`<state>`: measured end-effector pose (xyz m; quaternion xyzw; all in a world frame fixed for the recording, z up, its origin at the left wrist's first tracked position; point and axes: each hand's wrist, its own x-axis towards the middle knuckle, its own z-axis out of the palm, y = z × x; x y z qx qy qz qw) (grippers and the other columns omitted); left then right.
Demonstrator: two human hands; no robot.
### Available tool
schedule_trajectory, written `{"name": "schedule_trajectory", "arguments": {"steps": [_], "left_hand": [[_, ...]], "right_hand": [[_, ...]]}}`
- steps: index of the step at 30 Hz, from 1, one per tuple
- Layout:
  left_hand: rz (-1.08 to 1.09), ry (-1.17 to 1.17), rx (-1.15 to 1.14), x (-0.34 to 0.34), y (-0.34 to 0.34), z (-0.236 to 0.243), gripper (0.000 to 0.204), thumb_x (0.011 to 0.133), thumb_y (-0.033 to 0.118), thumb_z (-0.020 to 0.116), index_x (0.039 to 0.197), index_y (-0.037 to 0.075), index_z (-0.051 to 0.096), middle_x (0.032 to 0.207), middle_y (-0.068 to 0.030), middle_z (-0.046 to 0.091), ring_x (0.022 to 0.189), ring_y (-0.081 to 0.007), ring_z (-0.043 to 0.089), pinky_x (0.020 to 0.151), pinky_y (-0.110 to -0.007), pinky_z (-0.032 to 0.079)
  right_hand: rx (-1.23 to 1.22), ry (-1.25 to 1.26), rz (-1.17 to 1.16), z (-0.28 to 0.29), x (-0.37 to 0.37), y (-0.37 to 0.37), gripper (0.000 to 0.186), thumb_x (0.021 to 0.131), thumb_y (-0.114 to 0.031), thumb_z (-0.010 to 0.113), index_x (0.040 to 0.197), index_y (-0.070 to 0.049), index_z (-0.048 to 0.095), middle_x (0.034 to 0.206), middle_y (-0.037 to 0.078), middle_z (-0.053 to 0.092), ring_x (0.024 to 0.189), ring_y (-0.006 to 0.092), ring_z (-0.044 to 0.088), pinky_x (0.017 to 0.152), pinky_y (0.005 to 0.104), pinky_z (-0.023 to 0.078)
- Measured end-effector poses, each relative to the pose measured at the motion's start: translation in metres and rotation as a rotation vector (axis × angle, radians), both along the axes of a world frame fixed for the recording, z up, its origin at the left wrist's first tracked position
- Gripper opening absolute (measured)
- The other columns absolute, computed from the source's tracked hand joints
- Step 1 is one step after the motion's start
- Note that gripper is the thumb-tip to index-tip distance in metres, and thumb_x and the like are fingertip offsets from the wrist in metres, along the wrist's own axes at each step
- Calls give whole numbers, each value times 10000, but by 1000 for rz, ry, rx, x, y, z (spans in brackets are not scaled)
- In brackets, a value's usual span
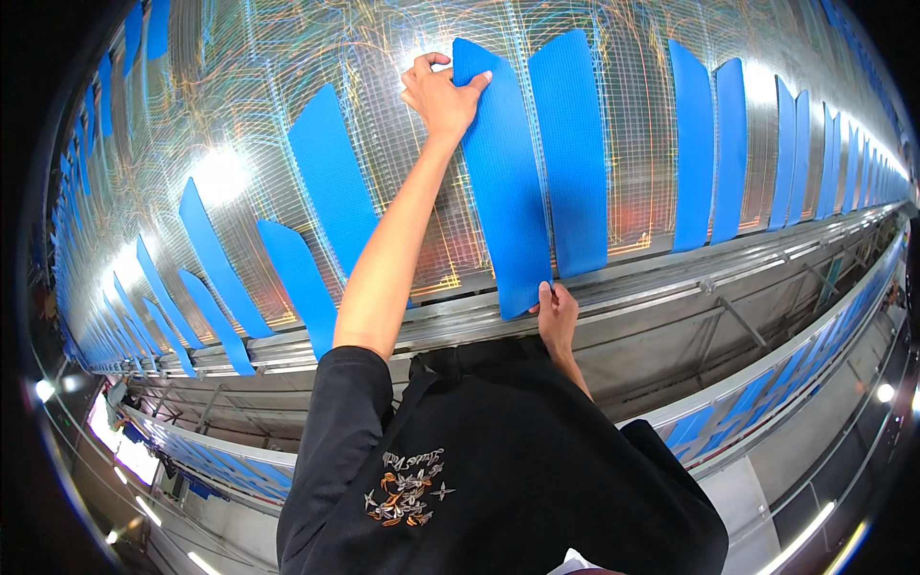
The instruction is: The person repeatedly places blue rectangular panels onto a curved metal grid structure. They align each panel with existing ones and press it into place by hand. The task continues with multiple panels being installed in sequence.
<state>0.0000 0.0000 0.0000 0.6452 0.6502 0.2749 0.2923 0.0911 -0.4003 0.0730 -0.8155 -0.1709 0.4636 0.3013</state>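
Note:
A long blue panel [503,192] with a fine ribbed texture and a slanted top lies across the grid-marked table. My left hand [443,101] rests at its upper left edge, the thumb stretched onto the blue surface and the other fingers bent apart beside it. At the near end, my right hand [558,311] pinches the panel's lower right corner, which hangs over the table's metal edge. Close by on the right lies a similar blue panel [572,163], a narrow gap between the two. Another blue panel [331,172] is left of my forearm.
The long shiny table [642,182] carries rows of blue panels to both sides. A metal rail [671,273] runs along its near edge. Behind me stands another table [747,402] with blue pieces. A person [117,398] is at the far left.

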Motion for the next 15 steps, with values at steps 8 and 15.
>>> {"name": "schedule_trajectory", "arguments": {"steps": [8,15], "left_hand": [[19,20,3,1,3,7,369,710,395,960,716,60,803,1304,-60,548,1296,-338,361,1094,-554,269],[12,23,-1,3,1,3,553,676,477,962,684,-20,719,1338,-68,552,1286,-338,372,1062,-562,270]], "right_hand": [[29,14,-27,-2,-2,7,380,1097,-282,603,871,23,619,668,44,608,601,104,608,579,287,470],[28,7,-19,3,1,4,377,1096,-275,603,874,28,626,668,43,612,603,108,617,578,291,477]]}}
